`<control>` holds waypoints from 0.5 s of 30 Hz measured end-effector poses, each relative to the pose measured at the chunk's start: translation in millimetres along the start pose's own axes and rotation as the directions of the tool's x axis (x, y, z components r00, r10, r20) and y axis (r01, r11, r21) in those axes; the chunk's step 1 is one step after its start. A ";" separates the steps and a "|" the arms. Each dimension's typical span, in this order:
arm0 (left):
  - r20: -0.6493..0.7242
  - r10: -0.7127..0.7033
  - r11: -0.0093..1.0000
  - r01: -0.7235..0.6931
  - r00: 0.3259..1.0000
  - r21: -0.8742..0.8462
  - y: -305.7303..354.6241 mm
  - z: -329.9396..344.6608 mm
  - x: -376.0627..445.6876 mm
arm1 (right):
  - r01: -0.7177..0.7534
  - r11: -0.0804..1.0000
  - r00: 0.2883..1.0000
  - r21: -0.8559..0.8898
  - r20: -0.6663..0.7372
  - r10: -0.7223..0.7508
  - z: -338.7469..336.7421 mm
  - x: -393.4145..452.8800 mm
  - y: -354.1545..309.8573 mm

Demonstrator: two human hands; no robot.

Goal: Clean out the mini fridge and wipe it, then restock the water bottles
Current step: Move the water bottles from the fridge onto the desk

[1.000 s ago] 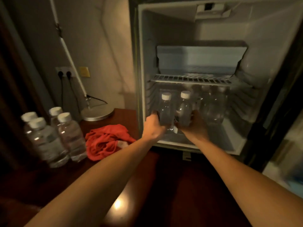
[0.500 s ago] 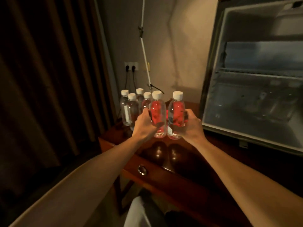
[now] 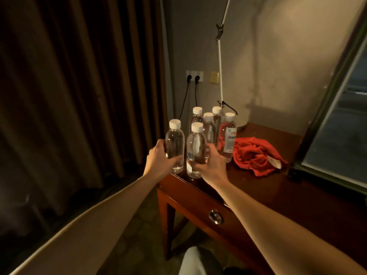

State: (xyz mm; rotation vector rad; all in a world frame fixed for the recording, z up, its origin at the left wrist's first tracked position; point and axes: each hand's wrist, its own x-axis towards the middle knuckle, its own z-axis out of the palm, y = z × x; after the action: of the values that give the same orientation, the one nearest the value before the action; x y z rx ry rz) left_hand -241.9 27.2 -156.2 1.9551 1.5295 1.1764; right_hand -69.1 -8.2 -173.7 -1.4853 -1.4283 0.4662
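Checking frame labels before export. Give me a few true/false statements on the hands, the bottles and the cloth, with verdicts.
1. Each hand holds one water bottle. True: the left hand grips the left bottle, the right hand grips the right bottle.
2. The held bottles have blue caps. False: their caps are white.
3. A red cloth lies on the wooden table. True.
4. The red cloth is left of the bottles. False: it lies to their right.
5. Four more bottles stand behind the held pair. True.
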 end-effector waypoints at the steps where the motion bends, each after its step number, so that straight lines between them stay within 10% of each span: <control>1: -0.009 -0.010 1.000 0.010 1.000 -0.008 -5.2 -0.7 2.4 | -0.009 1.000 1.000 0.014 -0.001 0.009 7.5 3.1 -1.4; 15: 0.008 0.002 0.999 -0.002 1.000 -0.044 -26.0 1.5 27.5 | -0.125 0.992 0.982 -0.009 -0.146 0.123 54.8 27.4 3.5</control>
State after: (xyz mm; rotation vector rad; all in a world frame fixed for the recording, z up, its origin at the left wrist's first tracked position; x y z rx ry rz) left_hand -254.9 61.5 -165.9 1.9305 1.4854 1.1918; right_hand -105.5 37.9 -191.4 -1.5957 -1.2339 0.4134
